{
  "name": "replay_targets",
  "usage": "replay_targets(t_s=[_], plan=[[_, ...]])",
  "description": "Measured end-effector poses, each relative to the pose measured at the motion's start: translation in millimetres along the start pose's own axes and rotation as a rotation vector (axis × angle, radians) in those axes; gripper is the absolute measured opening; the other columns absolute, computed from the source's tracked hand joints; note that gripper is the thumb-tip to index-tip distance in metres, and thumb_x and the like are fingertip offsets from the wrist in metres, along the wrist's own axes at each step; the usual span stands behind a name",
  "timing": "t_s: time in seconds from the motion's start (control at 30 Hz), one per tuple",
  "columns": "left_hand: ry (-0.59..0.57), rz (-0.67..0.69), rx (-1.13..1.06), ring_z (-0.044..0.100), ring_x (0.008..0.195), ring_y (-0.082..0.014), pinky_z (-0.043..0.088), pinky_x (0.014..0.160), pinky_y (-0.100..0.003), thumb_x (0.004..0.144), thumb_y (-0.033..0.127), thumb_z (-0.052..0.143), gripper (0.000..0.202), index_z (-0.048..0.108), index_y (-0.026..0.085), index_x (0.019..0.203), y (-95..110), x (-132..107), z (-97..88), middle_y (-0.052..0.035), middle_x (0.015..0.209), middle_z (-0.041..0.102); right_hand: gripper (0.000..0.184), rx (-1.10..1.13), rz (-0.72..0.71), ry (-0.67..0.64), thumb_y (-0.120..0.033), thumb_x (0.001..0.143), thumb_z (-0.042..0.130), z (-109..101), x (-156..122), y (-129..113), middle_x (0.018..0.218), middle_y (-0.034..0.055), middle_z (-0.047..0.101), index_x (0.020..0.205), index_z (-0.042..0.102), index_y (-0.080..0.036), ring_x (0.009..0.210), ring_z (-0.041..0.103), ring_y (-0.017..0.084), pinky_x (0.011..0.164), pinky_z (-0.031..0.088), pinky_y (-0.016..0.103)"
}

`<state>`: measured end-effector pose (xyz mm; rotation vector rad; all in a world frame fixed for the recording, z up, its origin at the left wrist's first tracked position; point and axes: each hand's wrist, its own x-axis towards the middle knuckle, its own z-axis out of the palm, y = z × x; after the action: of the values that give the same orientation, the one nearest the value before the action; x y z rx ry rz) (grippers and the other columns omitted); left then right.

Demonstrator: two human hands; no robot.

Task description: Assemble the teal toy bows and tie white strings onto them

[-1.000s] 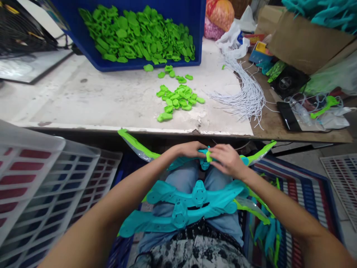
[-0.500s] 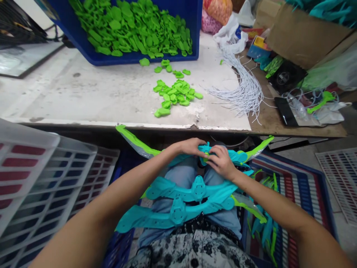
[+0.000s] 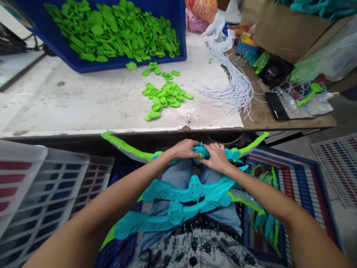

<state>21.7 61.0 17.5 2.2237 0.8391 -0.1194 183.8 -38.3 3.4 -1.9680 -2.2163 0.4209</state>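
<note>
A teal toy bow with green limbs [image 3: 240,149] lies across my knees just under the table edge. My left hand [image 3: 184,149] grips its middle from the left, fingers curled round it. My right hand [image 3: 215,158] is closed on the same middle part from the right, pressing a small green piece [image 3: 198,160] against it. Two more teal bow bodies [image 3: 192,193] rest on my lap closer to me. A loose pile of small green pieces [image 3: 164,96] lies on the table ahead.
A blue bin [image 3: 117,63] full of green pieces stands at the back of the white table [image 3: 69,104]. White strings [image 3: 231,87] spread to its right, beside a phone [image 3: 275,105] and clutter. White crates [image 3: 41,190] stand left; a blue crate of bows [image 3: 267,219] sits right.
My right hand has lowered the green piece onto the bow's middle and now presses it there. The view has shifted a little to the right; my left hand keeps its grip.
</note>
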Motion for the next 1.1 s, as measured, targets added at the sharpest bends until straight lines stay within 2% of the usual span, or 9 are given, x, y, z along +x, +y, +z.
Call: replay_targets(t_s=[0.3,0.53,0.63,0.7,0.77,0.87,0.93,1.0,1.1], plan=[[0.047,-0.093,0.106,0.064,0.074,-0.0228,0.034,0.056,-0.025,0.074,0.050,0.064,0.037,0.066,0.018,0.091,11.7,-4.6,6.4,-0.0041,0.074,0.068,0.062,-0.056,-0.051,0.000,-0.046,0.077,0.067,1.3,-3.1,4.1,0.109,0.0143,0.061,0.129,0.053,-0.015,0.103,0.049,0.031,0.085,0.033,0.043],[0.117,-0.042,0.367,0.066,0.091,-0.0262,0.042,0.065,-0.027,0.082,0.050,0.059,0.037,0.061,0.023,0.107,26.7,-20.8,21.6,-0.0077,0.101,0.069,0.055,-0.132,-0.124,0.104,-0.039,0.080,0.062,16.1,-17.5,3.0,0.107,0.0165,0.059,0.125,0.052,-0.010,0.098,0.047,0.032,0.082,0.033,0.045],[0.198,-0.034,0.458,0.066,0.086,-0.0257,0.045,0.066,-0.029,0.087,0.044,0.055,0.041,0.057,0.023,0.122,28.7,-34.6,31.8,-0.0088,0.102,0.067,0.055,-0.098,-0.205,0.143,-0.039,0.081,0.063,5.7,-22.5,1.3,0.111,0.0163,0.060,0.127,0.053,-0.010,0.101,0.048,0.031,0.086,0.034,0.045],[0.315,-0.034,0.510,0.065,0.089,-0.0266,0.048,0.071,-0.033,0.091,0.038,0.049,0.040,0.055,0.025,0.128,23.3,-43.3,39.2,-0.0112,0.106,0.066,0.041,-0.041,-0.222,0.227,-0.037,0.085,0.059,-15.4,-21.8,8.6,0.113,0.0140,0.061,0.120,0.059,-0.015,0.106,0.049,0.028,0.090,0.035,0.042],[0.433,-0.015,0.530,0.063,0.097,-0.0279,0.049,0.079,-0.037,0.093,0.026,0.043,0.038,0.055,0.029,0.129,13.4,-50.5,47.2,-0.0132,0.116,0.062,0.028,-0.015,-0.072,0.375,-0.032,0.090,0.050,-46.6,-16.1,26.6,0.109,0.0119,0.063,0.108,0.065,-0.017,0.105,0.051,0.026,0.091,0.036,0.039],[0.469,0.055,0.465,0.055,0.115,-0.0325,0.046,0.090,-0.046,0.088,0.021,0.049,0.042,0.056,0.034,0.128,-1.3,-57.7,56.7,-0.0137,0.136,0.050,0.033,-0.086,0.370,0.532,-0.034,0.092,0.042,-96.1,2.8,68.1,0.099,0.0146,0.066,0.097,0.068,-0.015,0.096,0.057,0.027,0.084,0.041,0.038],[0.447,0.082,0.332,0.047,0.124,-0.0358,0.043,0.096,-0.050,0.085,0.031,0.057,0.050,0.050,0.030,0.134,-7.0,-57.9,56.8,-0.0152,0.145,0.041,0.042,-0.120,0.575,0.458,-0.048,0.090,0.045,-119.5,19.7,95.1,0.095,0.0175,0.068,0.091,0.070,-0.013,0.092,0.060,0.030,0.080,0.043,0.039],[0.429,0.018,0.133,0.047,0.126,-0.0344,0.042,0.099,-0.049,0.085,0.041,0.056,0.064,0.038,0.020,0.142,-9.6,-51.5,48.5,-0.0187,0.144,0.042,0.050,-0.148,0.668,0.335,-0.057,0.085,0.050,-131.9,35.8,114.1,0.095,0.0204,0.069,0.090,0.071,-0.012,0.093,0.063,0.032,0.078,0.045,0.040],[0.314,-0.171,-0.120,0.054,0.119,-0.0312,0.043,0.098,-0.042,0.085,0.046,0.049,0.070,0.038,0.006,0.141,-11.1,-30.1,23.6,-0.0203,0.132,0.056,0.045,-0.174,0.719,0.182,-0.049,0.079,0.060,-138.2,52.1,127.4,0.102,0.0222,0.068,0.095,0.071,-0.009,0.100,0.063,0.034,0.079,0.048,0.040]])
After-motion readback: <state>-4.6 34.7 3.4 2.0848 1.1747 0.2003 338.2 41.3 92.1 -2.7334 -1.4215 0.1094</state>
